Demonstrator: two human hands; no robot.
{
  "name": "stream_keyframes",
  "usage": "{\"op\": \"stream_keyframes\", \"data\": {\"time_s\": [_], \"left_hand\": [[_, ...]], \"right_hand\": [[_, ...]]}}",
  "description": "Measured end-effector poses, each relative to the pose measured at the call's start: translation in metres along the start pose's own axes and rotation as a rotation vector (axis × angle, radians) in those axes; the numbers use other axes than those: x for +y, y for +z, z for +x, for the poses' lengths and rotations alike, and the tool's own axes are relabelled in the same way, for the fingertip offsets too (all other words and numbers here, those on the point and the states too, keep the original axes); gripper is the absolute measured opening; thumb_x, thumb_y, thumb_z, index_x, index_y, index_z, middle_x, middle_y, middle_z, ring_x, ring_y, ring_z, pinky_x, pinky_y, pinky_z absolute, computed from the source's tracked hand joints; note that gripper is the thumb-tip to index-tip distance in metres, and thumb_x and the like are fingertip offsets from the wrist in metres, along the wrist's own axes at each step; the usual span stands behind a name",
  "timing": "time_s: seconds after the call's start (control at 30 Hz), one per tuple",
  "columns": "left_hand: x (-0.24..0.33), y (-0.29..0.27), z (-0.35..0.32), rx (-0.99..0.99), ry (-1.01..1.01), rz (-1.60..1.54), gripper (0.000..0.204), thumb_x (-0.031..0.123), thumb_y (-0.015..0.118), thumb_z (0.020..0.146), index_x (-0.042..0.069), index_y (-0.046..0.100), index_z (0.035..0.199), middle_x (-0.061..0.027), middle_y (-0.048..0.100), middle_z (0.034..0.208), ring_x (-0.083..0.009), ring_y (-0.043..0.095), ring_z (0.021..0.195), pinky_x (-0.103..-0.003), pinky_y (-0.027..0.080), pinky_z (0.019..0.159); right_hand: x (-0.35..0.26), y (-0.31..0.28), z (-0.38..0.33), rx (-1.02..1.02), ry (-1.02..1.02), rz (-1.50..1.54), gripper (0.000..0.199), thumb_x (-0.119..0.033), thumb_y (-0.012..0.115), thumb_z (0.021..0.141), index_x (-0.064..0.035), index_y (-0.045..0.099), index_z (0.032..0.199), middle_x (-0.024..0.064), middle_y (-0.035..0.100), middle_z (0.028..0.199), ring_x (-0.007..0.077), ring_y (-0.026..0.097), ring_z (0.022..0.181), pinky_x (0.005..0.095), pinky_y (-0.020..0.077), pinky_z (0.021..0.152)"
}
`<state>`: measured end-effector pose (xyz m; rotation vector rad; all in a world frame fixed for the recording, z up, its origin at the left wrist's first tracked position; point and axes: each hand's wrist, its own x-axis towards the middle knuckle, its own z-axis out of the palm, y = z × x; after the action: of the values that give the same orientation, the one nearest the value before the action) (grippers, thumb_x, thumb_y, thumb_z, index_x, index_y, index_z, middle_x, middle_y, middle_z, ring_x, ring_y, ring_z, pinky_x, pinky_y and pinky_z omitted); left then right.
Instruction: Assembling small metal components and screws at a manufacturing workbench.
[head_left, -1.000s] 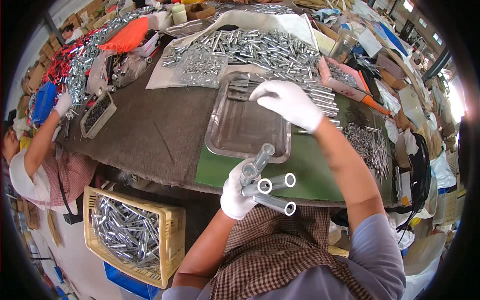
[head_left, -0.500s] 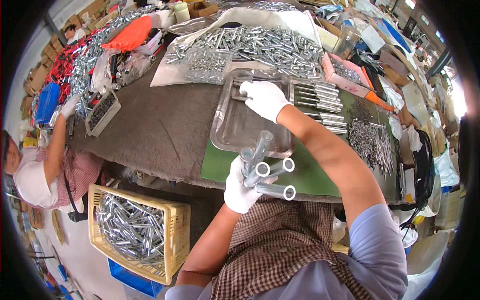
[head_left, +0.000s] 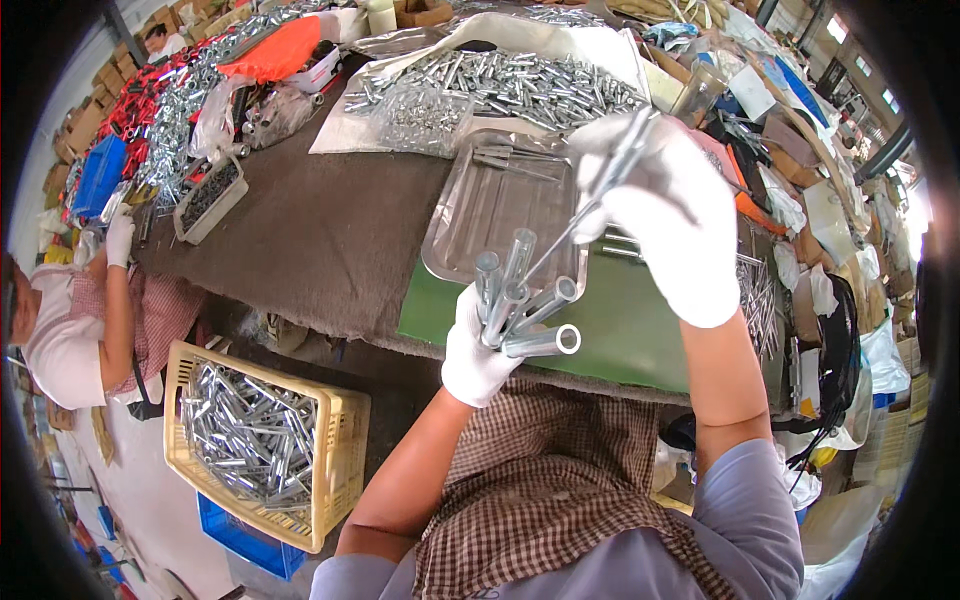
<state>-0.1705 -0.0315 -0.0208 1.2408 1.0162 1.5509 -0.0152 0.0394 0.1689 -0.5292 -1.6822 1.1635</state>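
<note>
My white-gloved left hand (head_left: 470, 352) is closed round a bunch of several silver metal tubes (head_left: 543, 342), their open ends fanned upward. Raised over the bench, my gloved right hand (head_left: 680, 225), a little blurred, grips a metal rod (head_left: 622, 160) with a thick shiny upper part and a thin shaft. That shaft slants down to the tubes, its lower end at their mouths; whether it is inside one I cannot tell. Behind the tubes lies a shallow steel tray (head_left: 447, 240) with several thin rods (head_left: 515, 160) at its far end.
Small metal parts (head_left: 520, 85) heap on a white sheet at the back. A green mat (head_left: 620, 345) lies under the tray. At the lower left stands a yellow crate (head_left: 345, 450) full of tubes. A co-worker (head_left: 85, 330) sits at the left; a narrow parts bin (head_left: 215, 205) is nearby.
My right hand has come up from the tray toward me, now with the rod in it, its thin end at the tubes. My left hand still holds the tubes, slightly higher.
</note>
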Motion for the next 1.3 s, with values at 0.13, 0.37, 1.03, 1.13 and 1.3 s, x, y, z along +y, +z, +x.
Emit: {"op": "stream_keyframes", "data": {"time_s": [0.13, 0.37, 1.03, 1.13, 1.3], "left_hand": [[-0.004, 0.004, 0.004, -0.016, 0.112, 0.014, 0.076, 0.008, 0.082, 0.074, 0.0, 0.039, 0.136, -0.0122, 0.064, 0.118, -0.02, 0.064, 0.106, -0.034, 0.051, 0.093], [-0.009, 0.005, 0.006, -0.021, 0.065, 0.123, 0.073, 0.011, 0.088, 0.071, 0.005, 0.04, 0.126, -0.0082, 0.055, 0.121, -0.017, 0.058, 0.108, -0.033, 0.049, 0.094], [0.001, 0.004, 0.011, -0.101, 0.161, 0.211, 0.078, 0.022, 0.078, 0.076, 0.006, 0.035, 0.139, -0.0174, 0.063, 0.114, -0.0348, 0.066, 0.1, -0.039, 0.053, 0.083], [0.0, 0.007, 0.014, -0.101, 0.169, 0.223, 0.077, 0.023, 0.078, 0.076, 0.006, 0.035, 0.138, -0.018, 0.063, 0.114, -0.0351, 0.066, 0.099, -0.04, 0.053, 0.083], [-0.006, 0.017, 0.018, -0.084, 0.243, 0.238, 0.077, 0.013, 0.075, 0.073, 0.012, 0.035, 0.139, -0.021, 0.065, 0.105, -0.039, 0.066, 0.096, -0.042, 0.054, 0.08]], "right_hand": [[0.022, 0.002, -0.009, -0.188, -0.011, -0.343, 0.024, -0.002, 0.062, 0.088, -0.0033, 0.062, 0.112, 0.0085, 0.066, 0.101, 0.0139, 0.064, 0.088, 0.0249, 0.054, 0.072], [0.018, 0.003, -0.008, -0.21, -0.169, -0.674, 0.028, -0.011, 0.07, 0.077, -0.0068, 0.067, 0.105, 0.0065, 0.067, 0.1, 0.0195, 0.065, 0.085, 0.0307, 0.0504, 0.076], [0.031, -0.008, -0.014, -0.152, 0.099, -0.529, 0.03, 0.008, 0.048, 0.08, 0.0042, 0.057, 0.108, 0.0148, 0.058, 0.118, 0.0194, 0.057, 0.102, 0.0339, 0.0425, 0.099], [0.033, -0.013, -0.013, -0.142, 0.146, -0.493, 0.029, 0.009, 0.048, 0.08, 0.0046, 0.057, 0.107, 0.0149, 0.058, 0.116, 0.0208, 0.057, 0.104, 0.0353, 0.0413, 0.101], [0.014, -0.006, -0.016, -0.244, -0.012, -0.858, 0.027, 0.002, 0.058, 0.074, 0.0, 0.061, 0.1, 0.0148, 0.063, 0.109, 0.0283, 0.059, 0.112, 0.0438, 0.0388, 0.106]]}}
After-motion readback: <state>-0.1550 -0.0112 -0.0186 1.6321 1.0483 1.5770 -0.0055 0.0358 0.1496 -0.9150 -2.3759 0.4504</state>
